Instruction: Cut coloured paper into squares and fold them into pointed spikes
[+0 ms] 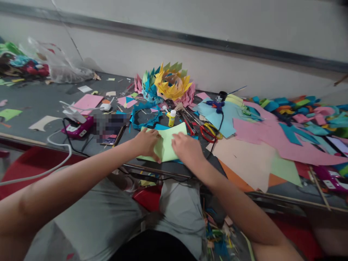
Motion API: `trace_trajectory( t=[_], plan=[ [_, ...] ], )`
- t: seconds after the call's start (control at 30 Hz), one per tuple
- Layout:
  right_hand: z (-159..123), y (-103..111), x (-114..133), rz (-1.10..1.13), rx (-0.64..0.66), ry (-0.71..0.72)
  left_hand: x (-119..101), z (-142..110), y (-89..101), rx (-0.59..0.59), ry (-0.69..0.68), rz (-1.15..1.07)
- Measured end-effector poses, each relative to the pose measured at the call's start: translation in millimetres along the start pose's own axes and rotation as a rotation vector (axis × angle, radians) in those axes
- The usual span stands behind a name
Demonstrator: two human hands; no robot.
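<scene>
Left hand [148,143] and right hand [187,148] lie bent on green paper [166,145]; grip: cannot tell. Bag [65,69] on table [51,99]: contents unclear.

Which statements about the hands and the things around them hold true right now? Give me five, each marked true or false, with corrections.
1. Both the left hand and the right hand touch the light-green paper sheet. True.
2. The yellow glue stick with a white cap lies on its side. False: the glue stick stands upright, just beyond the sheet.
3. A yellow, spiky paper ring sits farther back than the glue stick. True.
4. The right hand holds the dark-blue glue gun. False: the glue gun lies unheld beyond that hand.
5. A magenta plastic power strip lies left of the sheet. True.
</scene>
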State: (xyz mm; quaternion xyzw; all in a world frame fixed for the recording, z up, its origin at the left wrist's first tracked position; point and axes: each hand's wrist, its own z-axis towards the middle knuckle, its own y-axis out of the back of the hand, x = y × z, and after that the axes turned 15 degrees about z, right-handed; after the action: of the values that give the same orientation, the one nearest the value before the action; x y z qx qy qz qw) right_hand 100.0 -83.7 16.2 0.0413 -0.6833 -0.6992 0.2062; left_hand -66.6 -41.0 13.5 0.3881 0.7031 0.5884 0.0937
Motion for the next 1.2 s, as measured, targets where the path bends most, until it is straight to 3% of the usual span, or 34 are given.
trace_trajectory(
  t=[0.1,0.23,0.43,0.6,0.83,0.93,1.03,1.1,1.2],
  plan=[
    [-33.5,-16.8,28.6,0.078,0.135,0.141,-1.5,3.3,1.5,0.028,-0.011,0.030],
    [-53.2,-35.6,41.0,0.094,0.183,0.136,-3.5,5.8,5.9,0.098,-0.007,-0.009],
    [-55.2,-22.7,17.2,0.035,0.155,-0.058,-7.0,3.1,12.4,0.176,0.048,-0.064],
    [-72.8,-10.7,-9.1,-0.027,0.142,-0.191,-8.5,2.9,15.0,0.211,0.055,-0.046],
    [-77.4,2.3,-28.5,-0.048,0.140,-0.233,-8.9,2.3,20.5,0.194,0.057,-0.049],
    [-73.0,0.2,-16.4,-0.042,0.058,-0.227,-10.5,5.0,21.8,0.205,0.053,-0.034],
    [-66.4,-16.0,6.7,0.053,-0.017,-0.065,-12.6,8.8,22.0,0.204,0.050,-0.027],
    [-61.0,-31.2,21.8,0.101,-0.001,0.039,-13.4,9.5,22.0,0.204,0.056,-0.029],
    [-55.4,-50.0,34.6,0.109,0.020,0.050,-12.8,6.0,20.9,0.209,0.060,-0.035]
  ],
)
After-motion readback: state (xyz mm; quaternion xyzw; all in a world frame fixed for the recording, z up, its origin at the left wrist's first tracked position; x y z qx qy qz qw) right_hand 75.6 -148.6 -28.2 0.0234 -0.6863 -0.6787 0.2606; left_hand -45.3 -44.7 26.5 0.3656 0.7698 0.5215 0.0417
